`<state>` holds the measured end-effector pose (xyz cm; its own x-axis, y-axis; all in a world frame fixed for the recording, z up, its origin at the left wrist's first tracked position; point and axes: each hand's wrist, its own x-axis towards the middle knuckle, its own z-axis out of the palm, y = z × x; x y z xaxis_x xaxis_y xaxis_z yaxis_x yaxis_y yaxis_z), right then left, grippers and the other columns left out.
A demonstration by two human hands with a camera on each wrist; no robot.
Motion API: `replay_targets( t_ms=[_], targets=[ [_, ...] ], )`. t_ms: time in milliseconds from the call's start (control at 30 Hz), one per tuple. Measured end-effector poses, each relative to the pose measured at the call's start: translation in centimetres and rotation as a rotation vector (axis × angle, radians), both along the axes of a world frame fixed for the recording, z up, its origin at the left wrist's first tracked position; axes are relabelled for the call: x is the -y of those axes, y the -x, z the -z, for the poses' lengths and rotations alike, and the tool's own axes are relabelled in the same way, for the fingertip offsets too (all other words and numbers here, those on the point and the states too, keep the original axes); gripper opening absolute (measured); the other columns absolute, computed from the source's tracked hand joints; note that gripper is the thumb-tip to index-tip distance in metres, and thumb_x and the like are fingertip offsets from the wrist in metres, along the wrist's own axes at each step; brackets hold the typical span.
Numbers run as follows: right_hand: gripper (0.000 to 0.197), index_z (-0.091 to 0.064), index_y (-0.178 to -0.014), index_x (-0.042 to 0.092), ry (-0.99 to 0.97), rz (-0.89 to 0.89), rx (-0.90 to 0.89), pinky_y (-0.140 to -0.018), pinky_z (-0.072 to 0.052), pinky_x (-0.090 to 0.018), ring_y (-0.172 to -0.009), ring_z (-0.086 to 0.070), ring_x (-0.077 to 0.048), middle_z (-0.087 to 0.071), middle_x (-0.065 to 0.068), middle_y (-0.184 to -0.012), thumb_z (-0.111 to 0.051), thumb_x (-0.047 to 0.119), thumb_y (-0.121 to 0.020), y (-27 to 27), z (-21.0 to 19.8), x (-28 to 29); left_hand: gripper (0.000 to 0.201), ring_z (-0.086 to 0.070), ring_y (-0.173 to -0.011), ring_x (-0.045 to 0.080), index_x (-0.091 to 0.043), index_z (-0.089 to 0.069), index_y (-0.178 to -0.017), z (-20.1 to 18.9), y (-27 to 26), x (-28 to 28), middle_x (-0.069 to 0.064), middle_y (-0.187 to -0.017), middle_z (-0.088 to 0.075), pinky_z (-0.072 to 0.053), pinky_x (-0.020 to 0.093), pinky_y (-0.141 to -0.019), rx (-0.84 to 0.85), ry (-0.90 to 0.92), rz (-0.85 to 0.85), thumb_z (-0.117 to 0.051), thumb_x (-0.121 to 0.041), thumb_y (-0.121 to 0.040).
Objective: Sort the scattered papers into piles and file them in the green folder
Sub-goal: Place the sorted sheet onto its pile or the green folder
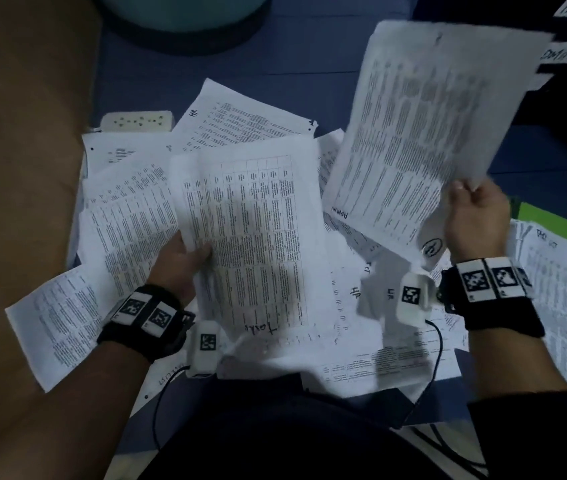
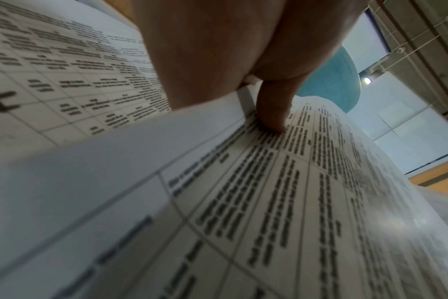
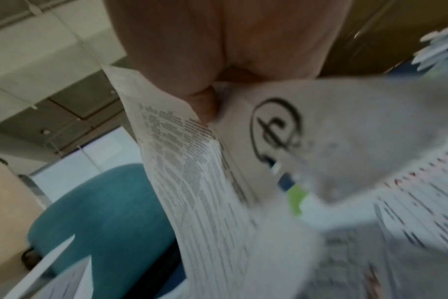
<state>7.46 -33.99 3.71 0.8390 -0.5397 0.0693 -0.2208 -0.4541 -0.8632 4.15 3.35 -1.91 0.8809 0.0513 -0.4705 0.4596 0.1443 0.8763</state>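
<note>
your left hand (image 1: 180,263) pinches a gridded sheet (image 1: 251,237) by its edge, thumb on the print, raised over the scattered papers (image 1: 129,216) on the blue floor (image 1: 310,57). your right hand (image 1: 476,216) is curled tight on a lifted printed page (image 1: 427,133). beside that wrist the green folder (image 1: 552,220) lies under a paper pile (image 1: 566,289). farther off stands a teal seat (image 1: 185,12).

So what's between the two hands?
In the head view, loose papers lie spread between the left hand and the right hand; each hand holds a sheet.
</note>
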Motion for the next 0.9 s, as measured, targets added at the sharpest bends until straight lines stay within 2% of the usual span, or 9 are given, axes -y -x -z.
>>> replay_targets(
  t_ms=[133,267,333,433,533,667,733,833,900],
  targets=[
    [0.017,-0.055,-0.073,0.022,-0.143,-0.015,0.001,-0.057,-0.034,-0.023,-0.059,-0.044,-0.009,-0.048,0.005,-0.064,-0.050,0.026,-0.089,0.1,-0.3,-1.1,0.028,-0.069,-0.096,0.025,-0.016,-0.064,-0.107,-1.2,-0.7,0.7,0.004,-0.101,-0.073,-0.058,0.037,-0.071,0.009,0.173,-0.048,-0.043,-0.001,-0.094],
    [0.016,-0.061,-0.108,0.016,-0.171,-0.080,-0.153,-0.050,-0.038,-0.015,-0.064,-0.051,-0.004,-0.059,0.002,-0.077,-0.049,0.018,-0.097,1.0,1.8,-4.2,0.035,-0.070,-0.094,0.024,-0.019,-0.071,-0.103,-2.9,-0.9,0.7,0.005,-0.102,-0.073,-0.058,0.040,-0.071,0.057,0.410,-0.106,-0.044,-0.003,-0.088],
    [0.024,-0.062,-0.113,0.009,-0.147,-0.079,-0.234,-0.052,-0.036,-0.019,-0.076,-0.055,-0.018,-0.062,-0.007,-0.090,-0.047,0.020,-0.098,1.5,3.4,-5.2,0.035,-0.066,-0.104,0.026,-0.020,-0.070,-0.112,-3.9,-0.9,0.3,0.006,-0.111,-0.070,-0.056,0.046,-0.082,0.106,0.480,-0.076,-0.063,-0.012,-0.078],
    [0.022,-0.063,-0.101,0.007,-0.086,-0.146,-0.290,-0.053,-0.033,-0.024,-0.077,-0.054,-0.023,-0.060,-0.011,-0.084,-0.047,0.021,-0.096,2.1,4.9,-6.4,0.075,-0.055,-0.119,0.032,-0.008,-0.050,-0.133,-4.8,-1.0,-0.1,0.013,-0.127,-0.059,-0.047,0.053,-0.096,0.085,0.522,0.027,-0.082,-0.022,-0.067],
    [0.014,-0.062,-0.091,0.015,-0.134,-0.268,-0.315,-0.054,-0.037,-0.029,-0.061,-0.053,-0.022,-0.060,-0.007,-0.070,-0.049,0.019,-0.093,2.9,5.1,-7.9,0.038,-0.066,-0.103,0.029,-0.008,-0.056,-0.123,-4.7,-1.2,0.5,0.011,-0.112,-0.069,-0.056,0.042,-0.080,0.097,0.296,0.046,-0.053,-0.001,-0.086],
    [0.015,-0.069,-0.096,0.015,-0.367,-0.504,-0.406,-0.075,-0.056,-0.047,-0.083,-0.070,-0.030,-0.074,-0.009,-0.088,-0.057,0.020,-0.090,3.9,4.5,-9.3,0.027,-0.061,-0.107,0.039,-0.014,-0.057,-0.115,-2.2,-0.9,0.8,0.017,-0.115,-0.064,-0.053,0.048,-0.087,0.036,-0.055,-0.047,-0.050,0.001,-0.093],
    [0.014,-0.070,-0.092,0.018,-0.427,-0.588,-0.434,-0.074,-0.058,-0.043,-0.083,-0.070,-0.025,-0.074,-0.004,-0.087,-0.056,0.017,-0.092,4.4,4.0,-9.9,0.026,-0.062,-0.106,0.031,-0.020,-0.054,-0.111,-0.7,-0.2,0.5,0.010,-0.115,-0.064,-0.051,0.047,-0.092,-0.015,-0.128,-0.053,-0.055,-0.003,-0.092],
    [0.023,-0.066,-0.079,0.025,-0.455,-0.687,-0.483,-0.061,-0.051,-0.024,-0.066,-0.064,-0.008,-0.070,0.007,-0.073,-0.052,0.017,-0.096,4.9,3.5,-10.9,0.046,-0.061,-0.109,0.030,-0.013,-0.050,-0.123,1.1,1.0,-0.1,0.009,-0.119,-0.063,-0.047,0.052,-0.096,-0.113,-0.223,-0.050,-0.070,-0.015,-0.082],
    [0.023,-0.063,-0.081,0.022,-0.326,-0.722,-0.509,-0.059,-0.044,-0.023,-0.062,-0.058,-0.009,-0.065,0.006,-0.071,-0.049,0.027,-0.098,4.2,4.0,-11.2,0.035,-0.063,-0.104,0.030,-0.009,-0.055,-0.117,1.4,1.6,-0.7,0.009,-0.112,-0.065,-0.047,0.053,-0.096,-0.141,-0.297,-0.053,-0.067,-0.009,-0.084]
  ],
)
